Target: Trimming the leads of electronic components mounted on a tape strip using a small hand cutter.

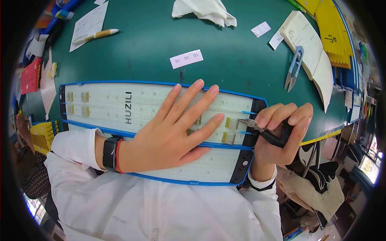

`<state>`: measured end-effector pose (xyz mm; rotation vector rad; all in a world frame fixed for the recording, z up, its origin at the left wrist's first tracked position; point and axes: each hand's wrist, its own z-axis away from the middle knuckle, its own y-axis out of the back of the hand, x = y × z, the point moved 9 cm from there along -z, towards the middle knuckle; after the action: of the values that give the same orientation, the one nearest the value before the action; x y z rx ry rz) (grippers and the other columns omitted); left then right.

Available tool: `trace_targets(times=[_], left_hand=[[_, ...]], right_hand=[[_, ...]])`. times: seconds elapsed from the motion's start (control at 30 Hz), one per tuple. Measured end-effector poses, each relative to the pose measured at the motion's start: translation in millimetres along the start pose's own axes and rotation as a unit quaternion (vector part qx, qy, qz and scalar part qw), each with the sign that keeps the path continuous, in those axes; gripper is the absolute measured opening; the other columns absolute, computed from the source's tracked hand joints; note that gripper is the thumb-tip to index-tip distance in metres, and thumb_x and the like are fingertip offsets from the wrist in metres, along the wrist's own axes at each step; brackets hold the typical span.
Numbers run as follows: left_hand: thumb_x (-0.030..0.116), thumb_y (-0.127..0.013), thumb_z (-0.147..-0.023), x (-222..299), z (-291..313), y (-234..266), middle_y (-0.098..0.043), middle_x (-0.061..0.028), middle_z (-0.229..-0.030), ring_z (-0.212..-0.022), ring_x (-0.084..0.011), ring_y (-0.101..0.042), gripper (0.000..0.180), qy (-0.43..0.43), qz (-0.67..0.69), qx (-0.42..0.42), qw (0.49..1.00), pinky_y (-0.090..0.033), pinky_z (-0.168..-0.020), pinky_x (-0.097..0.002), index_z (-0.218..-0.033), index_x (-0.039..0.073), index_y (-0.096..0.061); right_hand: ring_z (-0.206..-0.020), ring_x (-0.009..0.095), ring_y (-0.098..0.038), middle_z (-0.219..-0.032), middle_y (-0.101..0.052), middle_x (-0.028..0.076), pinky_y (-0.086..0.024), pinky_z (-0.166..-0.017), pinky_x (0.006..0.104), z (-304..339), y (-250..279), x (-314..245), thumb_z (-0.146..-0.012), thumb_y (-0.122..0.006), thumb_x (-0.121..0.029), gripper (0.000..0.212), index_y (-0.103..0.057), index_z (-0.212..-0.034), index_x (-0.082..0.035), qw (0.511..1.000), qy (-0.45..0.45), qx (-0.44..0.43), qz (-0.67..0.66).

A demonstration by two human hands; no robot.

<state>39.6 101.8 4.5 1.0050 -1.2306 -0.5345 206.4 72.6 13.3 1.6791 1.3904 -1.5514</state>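
My left hand (177,128) lies flat, fingers spread, on a long white ruled board with a blue frame (120,105), pressing small rows of taped components (231,123) under its fingertips. My right hand (281,132) is closed around black-handled pliers (263,130) at the board's right end. The pliers' metal tip touches the component strip beside my left fingertips. More component rows (78,102) sit at the board's left end.
On the green table: blue thread snips (294,68) lying on an open notebook (309,48), a yellow stack (331,28), a white cloth (205,11), small paper labels (186,58), a pen (96,36) on a sheet.
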Motion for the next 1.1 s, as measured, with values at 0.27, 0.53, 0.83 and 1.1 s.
trace_targets(times=[0.27,0.53,0.83,1.1], left_hand=[[0.031,-0.072,-0.072,-3.3,-2.5,0.6,-0.025,-0.0270,-0.149,-0.136,-0.0495,-0.024,0.068,0.004,0.003,0.000,1.000,-0.021,-0.107,-0.0622,-0.134,0.012,-0.050],[0.031,-0.072,-0.072,-4.5,-3.2,0.5,-0.026,-0.0273,-0.148,-0.136,-0.0492,-0.025,0.070,0.003,0.007,0.003,1.000,-0.020,-0.107,-0.0624,-0.135,0.011,-0.048],[0.032,-0.072,-0.072,-4.3,-2.8,-0.1,-0.026,-0.0266,-0.149,-0.136,-0.0482,-0.025,0.069,0.003,0.004,0.007,1.000,-0.020,-0.108,-0.0624,-0.134,0.011,-0.049],[0.032,-0.072,-0.072,-4.3,-2.6,-1.0,-0.026,-0.0266,-0.149,-0.136,-0.0482,-0.025,0.069,0.004,0.002,0.005,1.000,-0.019,-0.108,-0.0626,-0.134,0.011,-0.049]], right_hand=[[-0.054,0.024,-0.054,-0.066,-0.048,0.012,-0.048,-0.055,0.0325,-0.4,4.9,-2.2,-0.103,-0.025,-0.030,0.027,-0.033,-0.091,-0.007,0.998,0.012,0.034,-0.047],[-0.054,0.024,-0.054,-0.067,-0.047,0.011,-0.049,-0.056,0.0335,-0.7,3.6,1.7,-0.103,-0.024,-0.031,0.027,-0.033,-0.092,-0.008,0.998,0.001,0.027,-0.054],[-0.053,0.019,-0.050,-0.064,-0.044,0.007,-0.047,-0.053,0.0331,-1.3,-4.0,-1.9,-0.102,-0.022,-0.028,0.025,-0.034,-0.090,-0.010,0.999,0.002,0.013,-0.037],[-0.051,0.020,-0.049,-0.063,-0.044,0.007,-0.047,-0.051,0.0317,-0.6,-1.9,-1.9,-0.102,-0.022,-0.028,0.025,-0.033,-0.088,-0.010,0.999,0.001,0.021,-0.047]])
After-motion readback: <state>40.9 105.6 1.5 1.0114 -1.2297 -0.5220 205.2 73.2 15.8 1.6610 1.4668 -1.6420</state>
